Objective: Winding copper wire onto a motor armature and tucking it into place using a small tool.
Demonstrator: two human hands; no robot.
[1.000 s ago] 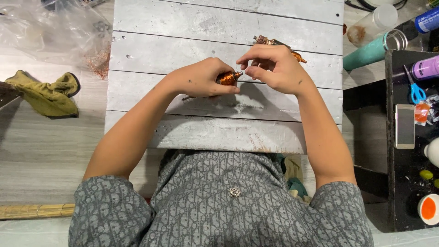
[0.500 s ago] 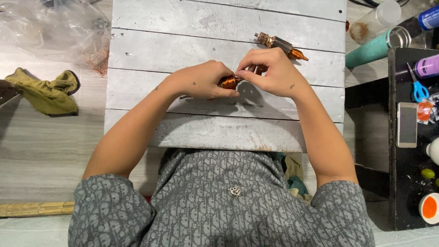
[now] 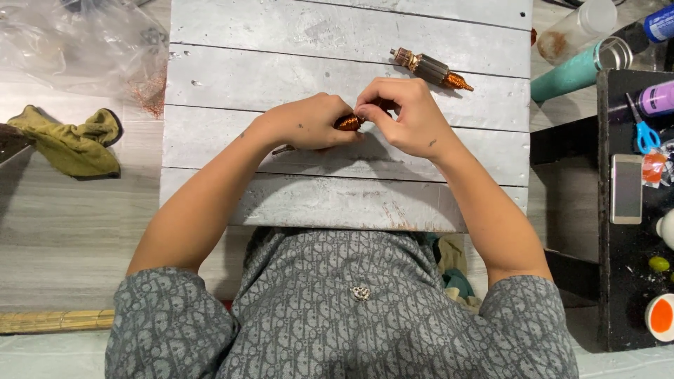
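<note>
While her left hand (image 3: 305, 125) clamps the copper-wound armature (image 3: 347, 122), its axis running nine-to-three, the right hand's (image 3: 407, 116) fingertips pinch its three-o'clock end.

Right side, on black shelf (image 3: 625, 281): phone (image 3: 625, 188), flat rectangle, pale screen, lying face up.

Just right of phone: small crinkled wrapper (image 3: 654, 168), orange and clear.

Top right: purple bottle (image 3: 657, 98) with pale label, lying on the shelf; blue bottle (image 3: 660, 22) with white label band, at the frame corner.

Top left: clear plastic bag (image 3: 77, 49), crumpled, beside the worktop (image 3: 281, 63).
</note>
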